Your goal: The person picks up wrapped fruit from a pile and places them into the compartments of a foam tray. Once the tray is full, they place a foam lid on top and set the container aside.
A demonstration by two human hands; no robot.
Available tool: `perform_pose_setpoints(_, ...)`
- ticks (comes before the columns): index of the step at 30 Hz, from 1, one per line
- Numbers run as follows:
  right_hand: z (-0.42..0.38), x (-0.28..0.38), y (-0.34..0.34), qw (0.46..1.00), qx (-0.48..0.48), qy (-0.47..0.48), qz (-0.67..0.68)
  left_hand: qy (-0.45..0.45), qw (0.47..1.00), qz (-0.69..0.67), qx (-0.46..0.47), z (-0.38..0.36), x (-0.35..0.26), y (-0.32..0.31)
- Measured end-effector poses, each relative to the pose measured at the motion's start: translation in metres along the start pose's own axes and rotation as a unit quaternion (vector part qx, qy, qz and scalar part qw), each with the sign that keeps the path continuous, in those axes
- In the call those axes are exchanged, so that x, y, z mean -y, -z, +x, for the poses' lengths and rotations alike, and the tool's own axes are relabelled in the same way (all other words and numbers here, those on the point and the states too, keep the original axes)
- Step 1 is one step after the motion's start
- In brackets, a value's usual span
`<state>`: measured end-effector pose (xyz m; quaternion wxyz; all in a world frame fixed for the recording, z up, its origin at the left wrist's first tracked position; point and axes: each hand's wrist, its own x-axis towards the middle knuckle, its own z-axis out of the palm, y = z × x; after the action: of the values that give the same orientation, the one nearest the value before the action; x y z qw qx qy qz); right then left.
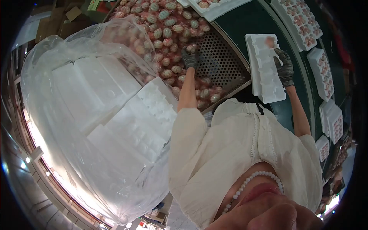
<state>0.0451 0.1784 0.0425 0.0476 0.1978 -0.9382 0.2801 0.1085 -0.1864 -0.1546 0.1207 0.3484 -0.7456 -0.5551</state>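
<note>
My left hand (189,58), in a dark grey glove, reaches into a pile of small round striped balls (167,42) in clear, reddish wrapping. Its fingers are closed around one wrapped ball (191,47) at the pile's edge. Over the right side of a white moulded tray (264,82) is my gloved right hand (284,69), thumb and fingers apart. A blurred reddish ball (270,41) shows at the tray's far end, just beyond those fingertips. The tray's other visible cells hold nothing, and it seems to rest on a second tray.
The pile lies on a perforated metal surface (220,57) with a raised rim. To the left, a large clear plastic bag (42,92) holds stacked white trays (103,76). Filled trays (297,23) line the green conveyor's far right side. Another filled tray (214,11) stands at the top.
</note>
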Motion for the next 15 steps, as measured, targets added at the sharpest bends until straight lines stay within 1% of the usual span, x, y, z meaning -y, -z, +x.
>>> perform_pose_setpoints(1, -0.003, 0.005, -0.001, 0.998, -0.003, -0.033, 0.051, 0.031, 0.961, -0.272, 0.028, -0.006, -0.003, 0.003)
perform_pose_setpoints(2, -0.006, 0.011, -0.005, 0.998, -0.005, -0.036, 0.053, 0.03, 0.962, -0.27, 0.03, -0.013, -0.006, 0.004)
perform_pose_setpoints(3, -0.006, 0.021, -0.012, 0.992, 0.01, -0.038, 0.119, 0.063, 0.915, -0.386, 0.102, -0.023, -0.022, 0.005)
perform_pose_setpoints(4, -0.005, 0.031, -0.015, 0.982, 0.022, -0.038, 0.183, 0.094, 0.846, -0.496, 0.174, -0.034, -0.042, 0.002)
perform_pose_setpoints(5, -0.003, 0.046, -0.016, 0.973, 0.052, -0.037, 0.223, 0.058, 0.821, -0.531, 0.201, -0.049, -0.068, -0.003)
perform_pose_setpoints(6, 0.0, 0.062, -0.017, 0.961, 0.081, -0.036, 0.261, 0.055, 0.819, -0.532, 0.21, -0.06, -0.085, -0.011)
perform_pose_setpoints(8, 0.007, 0.085, -0.018, 0.973, 0.064, 0.099, 0.201, 0.032, 0.801, -0.524, 0.287, -0.081, -0.116, -0.028)
perform_pose_setpoints(9, 0.011, 0.092, -0.017, 0.975, 0.054, 0.099, 0.194, -0.033, 0.84, -0.471, 0.267, -0.098, -0.134, -0.036)
perform_pose_setpoints(10, 0.014, 0.097, -0.015, 0.966, 0.105, 0.049, 0.23, -0.039, 0.836, -0.473, 0.276, -0.114, -0.154, -0.039)
perform_pose_setpoints(11, 0.015, 0.098, -0.013, 0.951, 0.153, -0.001, 0.269, -0.126, 0.864, -0.393, 0.288, -0.128, -0.172, -0.039)
perform_pose_setpoints(12, 0.013, 0.093, -0.01, 0.953, 0.141, -0.001, 0.267, -0.212, 0.88, -0.308, 0.294, -0.136, -0.185, -0.043)
perform_pose_setpoints(13, 0.012, 0.086, -0.007, 0.963, 0.122, -0.016, 0.241, -0.273, 0.911, -0.153, 0.268, -0.134, -0.186, -0.051)
perform_pose_setpoints(14, 0.013, 0.079, -0.006, 0.97, 0.104, -0.03, 0.216, -0.284, 0.907, -0.152, 0.27, -0.135, -0.193, -0.057)
perform_pose_setpoints(15, 0.012, 0.064, -0.017, 0.977, 0.092, -0.047, 0.184, -0.357, 0.895, -0.094, 0.251, -0.139, -0.203, -0.058)
